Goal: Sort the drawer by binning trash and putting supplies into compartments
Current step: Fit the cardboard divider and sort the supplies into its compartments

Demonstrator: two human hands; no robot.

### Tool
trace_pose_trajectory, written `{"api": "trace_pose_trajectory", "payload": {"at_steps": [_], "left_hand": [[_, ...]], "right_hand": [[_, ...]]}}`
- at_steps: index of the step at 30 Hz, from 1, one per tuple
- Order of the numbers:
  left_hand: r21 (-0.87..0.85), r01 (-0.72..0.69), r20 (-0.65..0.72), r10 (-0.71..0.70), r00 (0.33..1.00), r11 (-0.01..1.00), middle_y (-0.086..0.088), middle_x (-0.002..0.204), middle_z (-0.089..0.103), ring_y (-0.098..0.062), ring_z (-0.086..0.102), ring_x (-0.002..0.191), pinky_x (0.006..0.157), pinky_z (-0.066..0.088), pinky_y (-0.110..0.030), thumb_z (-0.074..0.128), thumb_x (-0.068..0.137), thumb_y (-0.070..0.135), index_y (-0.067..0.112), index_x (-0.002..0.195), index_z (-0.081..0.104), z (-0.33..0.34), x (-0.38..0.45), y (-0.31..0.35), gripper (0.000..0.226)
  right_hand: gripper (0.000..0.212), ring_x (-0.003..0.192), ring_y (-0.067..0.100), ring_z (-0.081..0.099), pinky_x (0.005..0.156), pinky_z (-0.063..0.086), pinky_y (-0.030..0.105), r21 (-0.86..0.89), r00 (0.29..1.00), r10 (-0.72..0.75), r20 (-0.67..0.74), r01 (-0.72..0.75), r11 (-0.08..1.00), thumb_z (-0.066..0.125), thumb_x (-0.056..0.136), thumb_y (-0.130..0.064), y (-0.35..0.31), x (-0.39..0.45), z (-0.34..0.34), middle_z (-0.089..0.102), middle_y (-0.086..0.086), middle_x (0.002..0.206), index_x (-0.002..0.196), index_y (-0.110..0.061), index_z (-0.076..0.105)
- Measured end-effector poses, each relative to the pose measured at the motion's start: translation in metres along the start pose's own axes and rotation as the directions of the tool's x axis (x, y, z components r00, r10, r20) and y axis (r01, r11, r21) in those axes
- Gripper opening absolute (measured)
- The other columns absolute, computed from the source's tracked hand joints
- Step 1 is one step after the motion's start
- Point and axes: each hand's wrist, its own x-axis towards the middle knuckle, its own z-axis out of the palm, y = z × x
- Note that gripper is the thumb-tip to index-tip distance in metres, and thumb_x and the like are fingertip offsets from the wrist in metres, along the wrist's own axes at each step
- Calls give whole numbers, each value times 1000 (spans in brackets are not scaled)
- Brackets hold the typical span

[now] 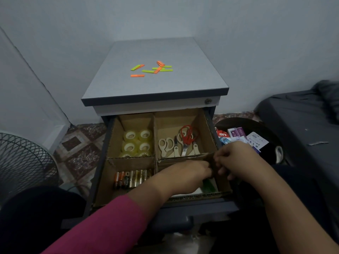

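Grey walls close in a small pedestal cabinet (156,70), its top strewn with orange and green strips (152,68). From the head view, the open drawer (102,162) holds cardboard compartments: tape rolls (137,142) far left, scissors (176,143) far right, batteries (132,178) near left. Both hands, left hand (190,173) and right hand (234,158), pinch the cardboard divider (211,160) over the near-right compartment, where something green (208,186) lies. Packaging fills the bin (238,136) at right. Sorting looks mostly done; the strips remain
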Motion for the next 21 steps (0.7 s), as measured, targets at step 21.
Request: {"api": "trace_pose_trajectory", "payload": {"at_steps": [21], "left_hand": [[113,46,-138,-31,990,993,2,90,67,-18,46,92,77,44,-36,46,96,24,20,109,72,-6,-64,-35,30]], "right_hand": [[19,103,23,63,83,51,32,-541,984,-156,-84,86,836,52,89,-10,-4,21,68,65,6,108,104,-8,64]]}}
